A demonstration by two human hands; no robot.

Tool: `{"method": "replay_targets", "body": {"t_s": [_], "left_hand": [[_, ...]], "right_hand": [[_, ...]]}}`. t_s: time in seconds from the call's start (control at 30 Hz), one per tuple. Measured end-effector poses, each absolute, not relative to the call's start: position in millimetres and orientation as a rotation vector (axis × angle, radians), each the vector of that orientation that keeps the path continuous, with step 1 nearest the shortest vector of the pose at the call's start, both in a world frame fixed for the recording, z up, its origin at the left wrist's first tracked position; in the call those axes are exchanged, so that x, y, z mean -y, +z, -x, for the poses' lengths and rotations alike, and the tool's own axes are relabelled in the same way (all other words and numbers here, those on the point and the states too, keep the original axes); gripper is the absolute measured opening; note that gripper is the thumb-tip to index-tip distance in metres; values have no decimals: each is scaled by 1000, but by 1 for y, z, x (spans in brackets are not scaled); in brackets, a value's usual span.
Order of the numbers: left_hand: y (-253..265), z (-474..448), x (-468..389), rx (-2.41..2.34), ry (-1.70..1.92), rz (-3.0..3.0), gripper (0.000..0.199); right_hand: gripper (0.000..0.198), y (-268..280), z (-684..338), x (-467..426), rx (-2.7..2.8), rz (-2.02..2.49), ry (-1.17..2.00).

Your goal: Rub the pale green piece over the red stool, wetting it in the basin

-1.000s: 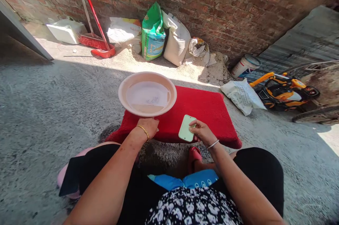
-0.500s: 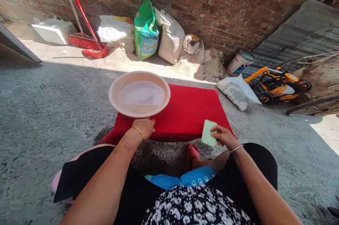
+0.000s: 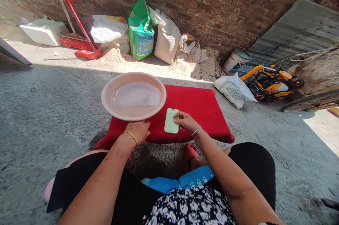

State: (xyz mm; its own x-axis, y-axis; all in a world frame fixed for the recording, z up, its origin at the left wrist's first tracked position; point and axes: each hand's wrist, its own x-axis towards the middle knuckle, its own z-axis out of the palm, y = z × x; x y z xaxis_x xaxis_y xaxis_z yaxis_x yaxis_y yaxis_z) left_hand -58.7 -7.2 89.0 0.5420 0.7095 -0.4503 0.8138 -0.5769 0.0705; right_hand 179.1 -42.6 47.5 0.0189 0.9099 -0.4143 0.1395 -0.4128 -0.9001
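A wide pale pink basin (image 3: 107, 99) with clear water stands on the left part of a bench covered in red cloth (image 3: 197, 108). Dark specks show in the water. My left hand (image 3: 138, 131) is just below the basin's front rim, its fingers curled and partly hidden; whether it grips the rim, the cloth or something small I cannot make out. Between the thumb and fingers of my right hand (image 3: 185, 122) is a light green flat rectangular case (image 3: 171, 120) with rounded corners, held above the cloth to the right of the basin.
Along the brick wall stand a green bag (image 3: 141, 36), a white sack (image 3: 166, 39), a red broom with dustpan (image 3: 90, 52) and a white foam box (image 3: 43, 32). Right of the bench are another sack (image 3: 233, 89), a bucket (image 3: 236, 60) and a yellow toy excavator (image 3: 274, 82).
My right hand has carried the green case leftward and slightly up, from the bench's front right to beside the basin. My left hand stays by the rim. The view has shifted slightly.
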Motion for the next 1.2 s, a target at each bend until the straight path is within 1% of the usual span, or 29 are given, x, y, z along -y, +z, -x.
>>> {"method": "replay_targets", "body": {"t_s": [0.13, 0.27, 0.43, 0.53, 0.6, 0.63, 0.8, 0.9, 1.07, 1.2], "left_hand": [[85, 57, 4, -1267, -563, -2506, 34], [85, 54, 4, -1276, -568, -2496, 34], [87, 55, 5, -1286, -579, -2511, 34], [87, 56, 6, -1285, -576, -2509, 35], [88, 56, 6, -1283, -581, -2513, 35], [88, 56, 6, -1281, -582, -2517, 35], [87, 53, 6, -1272, -586, -2523, 35], [87, 52, 6, -1279, -598, -2526, 34], [91, 50, 8, -1299, -628, -2517, 33], [93, 54, 10, -1302, -624, -2485, 34]], "right_hand": [[24, 39, -202, 46, 1032, 1718, 1457], [29, 42, -267, 83, 945, 1835, 1375], [27, 59, -355, 138, 750, 2140, 1122], [27, 67, -382, 158, 703, 2243, 919], [28, 70, -379, 161, 722, 2219, 863], [28, 71, -371, 159, 745, 2179, 893], [33, 67, -291, 127, 942, 1862, 1282], [33, 64, -248, 99, 1056, 1709, 1406], [32, 56, -222, 61, 1186, 1586, 1443], [29, 42, -229, 48, 1260, 1673, 1368]]}}
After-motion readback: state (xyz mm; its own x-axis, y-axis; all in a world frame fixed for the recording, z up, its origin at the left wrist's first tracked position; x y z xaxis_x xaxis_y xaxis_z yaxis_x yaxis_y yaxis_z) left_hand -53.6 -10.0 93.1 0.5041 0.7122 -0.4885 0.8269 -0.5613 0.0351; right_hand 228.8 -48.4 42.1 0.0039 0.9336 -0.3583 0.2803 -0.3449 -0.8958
